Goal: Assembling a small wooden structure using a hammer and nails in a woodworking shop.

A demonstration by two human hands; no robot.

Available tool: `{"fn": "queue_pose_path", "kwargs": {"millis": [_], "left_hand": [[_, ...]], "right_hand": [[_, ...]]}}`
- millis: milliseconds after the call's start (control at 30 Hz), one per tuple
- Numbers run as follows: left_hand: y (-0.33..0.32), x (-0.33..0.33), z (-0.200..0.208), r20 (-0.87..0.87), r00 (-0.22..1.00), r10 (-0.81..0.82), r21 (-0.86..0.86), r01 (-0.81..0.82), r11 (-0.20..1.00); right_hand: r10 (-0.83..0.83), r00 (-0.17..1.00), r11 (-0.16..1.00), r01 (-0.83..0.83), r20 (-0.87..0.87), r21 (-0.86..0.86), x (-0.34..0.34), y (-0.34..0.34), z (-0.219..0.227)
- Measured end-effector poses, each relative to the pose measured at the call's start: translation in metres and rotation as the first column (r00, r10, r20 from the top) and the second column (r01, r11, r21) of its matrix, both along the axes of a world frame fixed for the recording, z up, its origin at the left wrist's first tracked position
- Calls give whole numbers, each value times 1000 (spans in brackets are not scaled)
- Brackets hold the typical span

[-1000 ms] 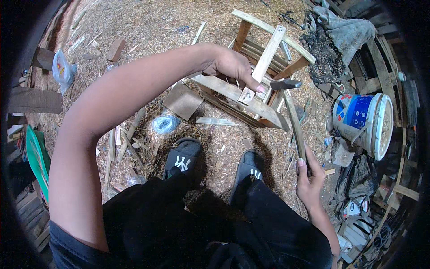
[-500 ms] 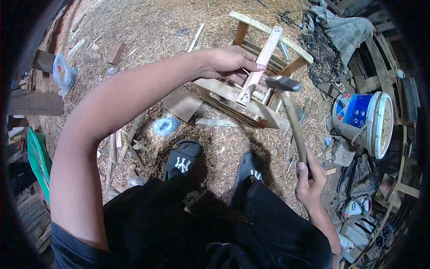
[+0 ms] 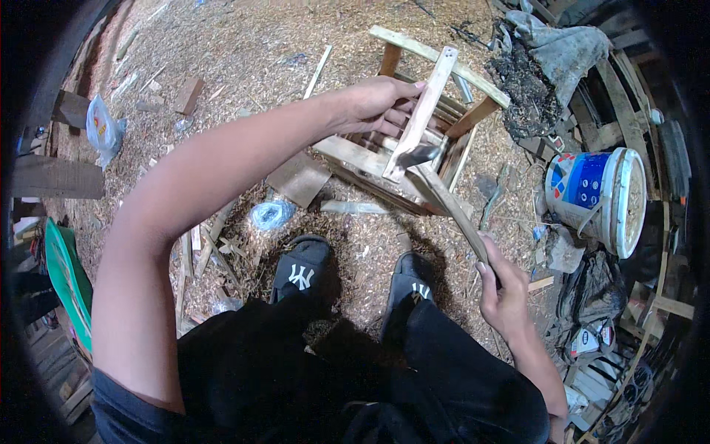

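Observation:
A small wooden frame with slats (image 3: 353,154) stands on the wood-chip floor ahead of me. Across its top runs a pale wooden strip (image 3: 430,100), slanting from upper right to lower left. My left hand (image 3: 379,107) grips this strip near its middle, thumb on top and fingers curled beneath. In my right hand (image 3: 506,287) is the wooden handle of a hammer (image 3: 460,215), held near its end. The hammer's metal head is over the strip's near end; whether they touch, I cannot tell.
A white and blue bucket (image 3: 596,198) lies tilted at right, below a grey cloth (image 3: 566,52). Near my sandals are a bundle of clear plastic (image 3: 272,214) and a flat board (image 3: 299,180). A plastic bag (image 3: 103,129) and green object (image 3: 65,277) are at left.
The hammer has swung left and down, its head going from right of the strip to the strip's near end. My left hand keeps its hold on the strip.

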State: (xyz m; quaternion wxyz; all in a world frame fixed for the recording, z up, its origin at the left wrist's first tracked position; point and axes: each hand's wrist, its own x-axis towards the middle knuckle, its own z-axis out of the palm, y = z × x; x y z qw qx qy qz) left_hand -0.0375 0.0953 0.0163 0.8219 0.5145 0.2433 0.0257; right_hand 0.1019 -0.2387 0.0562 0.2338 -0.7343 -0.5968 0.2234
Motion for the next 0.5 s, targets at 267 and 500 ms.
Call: {"fn": "queue_pose_path", "kwargs": {"millis": [267,500], "left_hand": [[-8,29,-4,57,981,187,-54,-184,981],[1,29,-22,116,975,187,-88,-178,980]], "right_hand": [[-408,862,876,462,-302,135,-12,30,-32],[-456,817,832,532,-352,158,-20,71,-58]]}}
